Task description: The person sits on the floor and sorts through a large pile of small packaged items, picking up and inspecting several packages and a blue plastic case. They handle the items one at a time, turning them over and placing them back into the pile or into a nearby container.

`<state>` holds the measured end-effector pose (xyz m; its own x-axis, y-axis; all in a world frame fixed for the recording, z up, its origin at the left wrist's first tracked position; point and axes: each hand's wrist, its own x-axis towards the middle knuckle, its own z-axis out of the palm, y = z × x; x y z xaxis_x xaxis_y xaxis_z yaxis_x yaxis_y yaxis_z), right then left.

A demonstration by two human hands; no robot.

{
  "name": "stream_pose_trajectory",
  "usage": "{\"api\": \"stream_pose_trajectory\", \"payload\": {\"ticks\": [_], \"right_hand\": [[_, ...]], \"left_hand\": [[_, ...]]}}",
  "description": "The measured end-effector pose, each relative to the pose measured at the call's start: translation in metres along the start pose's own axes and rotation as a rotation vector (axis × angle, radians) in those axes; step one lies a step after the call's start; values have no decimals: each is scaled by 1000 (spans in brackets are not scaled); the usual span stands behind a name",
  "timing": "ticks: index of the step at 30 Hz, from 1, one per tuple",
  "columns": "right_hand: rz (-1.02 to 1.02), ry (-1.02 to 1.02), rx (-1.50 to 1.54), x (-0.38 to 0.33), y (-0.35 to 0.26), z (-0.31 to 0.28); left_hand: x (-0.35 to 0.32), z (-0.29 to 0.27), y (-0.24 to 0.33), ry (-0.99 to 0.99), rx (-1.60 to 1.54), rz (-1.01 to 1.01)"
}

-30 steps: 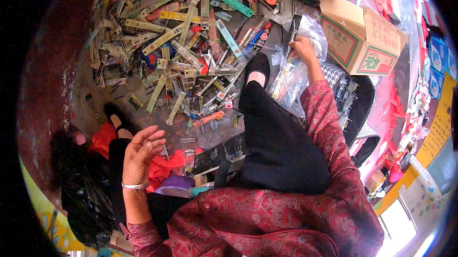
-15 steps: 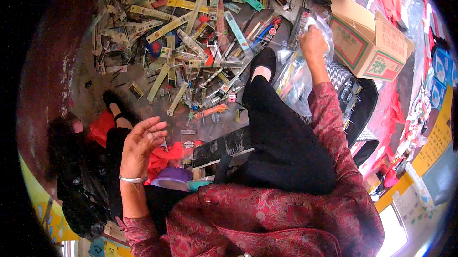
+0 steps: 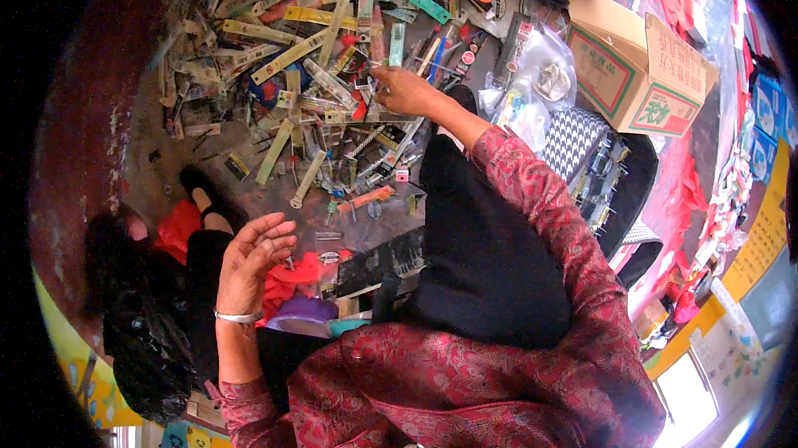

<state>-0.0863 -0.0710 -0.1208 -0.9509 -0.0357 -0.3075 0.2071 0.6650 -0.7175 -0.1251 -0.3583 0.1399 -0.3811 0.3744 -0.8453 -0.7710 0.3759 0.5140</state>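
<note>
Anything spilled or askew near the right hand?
Yes: slim plastic packets lie strewn across the floor by the right hand, crossing at all angles in a loose heap. Whether they spilled or were laid out, I cannot tell.

Pkgs [image 3: 291, 57] heaped on flr [image 3: 158, 199], box [image 3: 603, 61] to R, bag [image 3: 549, 53] btwn.

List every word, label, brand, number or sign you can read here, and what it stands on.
Printed wording isn't copied out here; this is where it stands.
Cardboard box: red characters on a flap, a green mark on the end; not transcribed.
Yellow wall panel: dark writing, too small to read.
Blue packs: pale print, too blurred to read.
Slim packets: tiny labels, unreadable.
</note>
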Motion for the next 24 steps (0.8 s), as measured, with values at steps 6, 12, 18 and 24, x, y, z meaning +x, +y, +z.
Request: {"api": "stream_pose_trajectory", "payload": {"ticks": [6,12,18,24], "right_hand": [[278,308,6,-3,18,-53],[-4,494,-253,70,18,-94],[43,217,-445,89,-28,-24],[-194,276,-622,61,-48,6]], "left_hand": [[-3,-4,2,0,-6,16],[-2,3,7,7,18,-13],[-1,1,4,-6,-13,-12],[-2,1,4,-5,-14,-7]]}}
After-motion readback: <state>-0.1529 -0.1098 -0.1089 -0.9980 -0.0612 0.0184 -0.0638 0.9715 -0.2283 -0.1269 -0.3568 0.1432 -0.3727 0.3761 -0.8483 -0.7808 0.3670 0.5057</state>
